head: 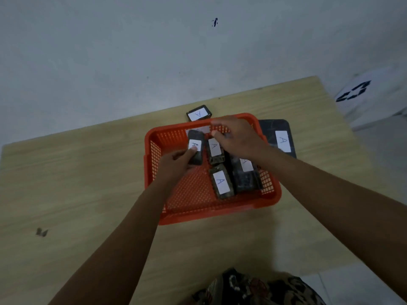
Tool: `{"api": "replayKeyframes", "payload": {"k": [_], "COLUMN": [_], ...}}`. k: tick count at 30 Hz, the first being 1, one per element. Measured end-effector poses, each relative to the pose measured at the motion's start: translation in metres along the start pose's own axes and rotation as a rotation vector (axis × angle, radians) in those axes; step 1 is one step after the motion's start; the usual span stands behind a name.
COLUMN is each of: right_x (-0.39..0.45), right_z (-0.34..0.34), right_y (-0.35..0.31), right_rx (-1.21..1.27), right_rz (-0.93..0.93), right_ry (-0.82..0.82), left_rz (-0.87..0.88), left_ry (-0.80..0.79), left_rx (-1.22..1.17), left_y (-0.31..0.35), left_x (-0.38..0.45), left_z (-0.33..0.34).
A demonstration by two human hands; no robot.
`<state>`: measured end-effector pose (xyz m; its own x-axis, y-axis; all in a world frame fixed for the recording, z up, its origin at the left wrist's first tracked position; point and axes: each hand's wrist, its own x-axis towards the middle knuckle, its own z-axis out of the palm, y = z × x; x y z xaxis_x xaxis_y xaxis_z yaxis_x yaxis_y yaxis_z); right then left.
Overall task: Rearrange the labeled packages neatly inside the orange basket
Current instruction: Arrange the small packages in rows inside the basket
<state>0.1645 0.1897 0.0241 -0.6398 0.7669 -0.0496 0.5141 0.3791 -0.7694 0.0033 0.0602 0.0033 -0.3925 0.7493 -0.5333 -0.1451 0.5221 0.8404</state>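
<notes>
Light wood table (88, 172), grey wall (110, 51), orange basket (198, 194).
Packages labeled "A"; left hand (176, 164) clamps one package (195, 150), right hand (237, 137) blurred, can't tell.

The basket (211, 208) is orange plastic mesh. The surface (77, 172) is pale matt wood grain. The packages (221, 183) carry white paper labels.

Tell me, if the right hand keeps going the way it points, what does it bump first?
Probably the basket's far wall. The right hand points up-left over it; depth is unclear, so it might pass above.
</notes>
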Motion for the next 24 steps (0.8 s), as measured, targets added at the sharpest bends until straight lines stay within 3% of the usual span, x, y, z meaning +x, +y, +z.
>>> {"api": "replayKeyframes", "payload": {"k": [5, 10, 17, 21, 24], "right_x": [0.05, 0.074, 0.075, 0.077, 0.075], "right_z": [0.0, 0.001, 0.012, 0.012, 0.011], "right_y": [0.029, 0.048, 0.069, 0.073, 0.077], "right_rx": [-0.491, -0.532, -0.548, -0.523, -0.517], "right_rz": [-0.141, -0.097, -0.183, -0.204, -0.219], "right_ry": [-0.008, -0.137, -0.069, -0.077, -0.035], "left_rz": [-0.15, -0.12, -0.079, -0.045, 0.192], "left_ry": [0.252, 0.449, 0.323, 0.148, 0.302], "left_rx": [0.018, 0.296, 0.406, 0.661, 0.894], "left_y": [-0.014, -0.018, -0.019, 0.013, 0.052], "left_x": [0.032, 0.048, 0.051, 0.056, 0.069], "left_z": [0.029, 0.051, 0.046, 0.031, 0.023]}}
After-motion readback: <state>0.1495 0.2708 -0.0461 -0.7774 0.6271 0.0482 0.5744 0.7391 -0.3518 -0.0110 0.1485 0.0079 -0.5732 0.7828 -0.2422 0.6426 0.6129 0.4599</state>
